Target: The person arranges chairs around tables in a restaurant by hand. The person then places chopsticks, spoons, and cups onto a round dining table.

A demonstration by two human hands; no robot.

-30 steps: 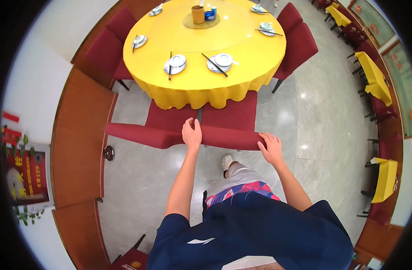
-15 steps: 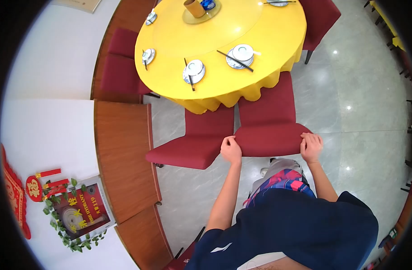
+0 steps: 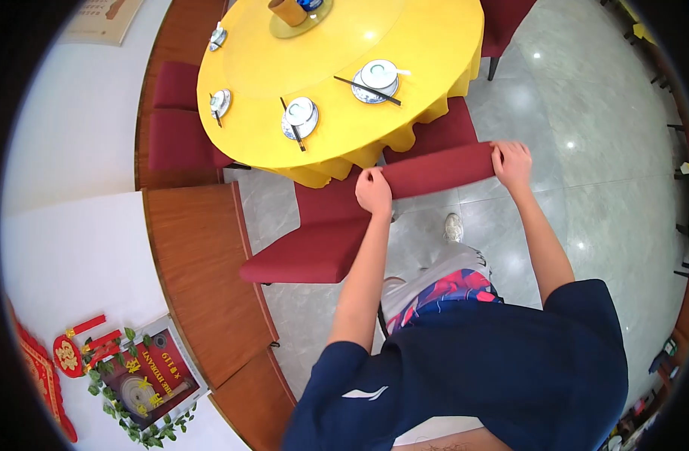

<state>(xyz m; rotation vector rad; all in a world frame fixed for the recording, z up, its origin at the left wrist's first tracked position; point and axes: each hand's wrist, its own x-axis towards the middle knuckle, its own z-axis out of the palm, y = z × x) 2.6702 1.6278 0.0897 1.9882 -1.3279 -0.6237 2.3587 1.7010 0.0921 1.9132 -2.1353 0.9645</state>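
A dark red upholstered chair stands in front of me, its seat partly under the yellow tablecloth. My left hand is closed around the left end of its backrest. At the opposite end, my right hand grips the top corner, fingers curled over the edge. Beside it on the left is a second red chair, which neither hand seems to hold. The round table with its yellow cloth lies just beyond both chairs.
Place settings with a bowl, plates and chopsticks line the table's near side. A wooden wall panel runs along the left, with more red chairs farther up. Grey tiled floor stretches to the right.
Both hands and the gripped chair's backrest have moved forward toward the table, and the backrest now slants up to the right. One of my shoes has come into fuller view below it.
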